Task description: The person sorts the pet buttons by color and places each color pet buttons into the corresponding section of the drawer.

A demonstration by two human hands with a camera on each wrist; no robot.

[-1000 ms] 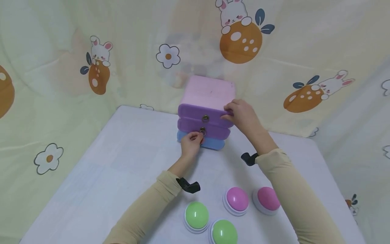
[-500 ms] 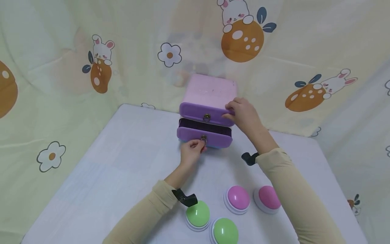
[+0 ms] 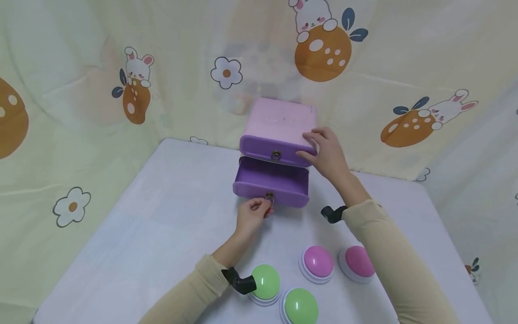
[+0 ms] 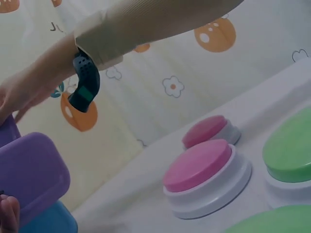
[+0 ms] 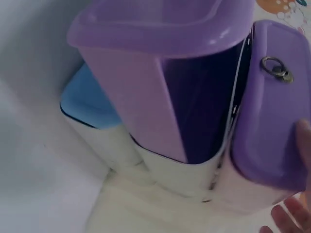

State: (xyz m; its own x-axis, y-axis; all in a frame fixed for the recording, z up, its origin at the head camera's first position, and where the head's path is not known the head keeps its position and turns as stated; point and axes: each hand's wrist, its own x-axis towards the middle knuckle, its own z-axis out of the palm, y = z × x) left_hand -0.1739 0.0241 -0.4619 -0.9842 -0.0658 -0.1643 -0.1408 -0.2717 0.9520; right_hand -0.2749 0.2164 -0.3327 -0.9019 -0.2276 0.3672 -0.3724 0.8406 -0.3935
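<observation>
At the far middle of the surface [image 3: 174, 211] stands the pink drawer cabinet [image 3: 281, 117], its purple middle drawer [image 3: 291, 198] pulled out, the purple inside showing in the head view. The fingers of the left hand [image 3: 250, 217] pinch its ring pull [image 3: 270, 199]; the left wrist view cuts off most of that hand. The right hand [image 3: 329, 153], fingers spread, touches the top drawer [image 3: 259, 146] at the right. Both wrist views show the blue bottom drawer [image 5: 90, 97], hidden in the head view, which crops the nearest green dome button [image 3: 301, 307].

Cream cloth [image 3: 182, 101] with printed rabbits [image 3: 138, 67] hangs behind and beside this white table [image 3: 162, 216], so the room's kind cannot be told.
</observation>
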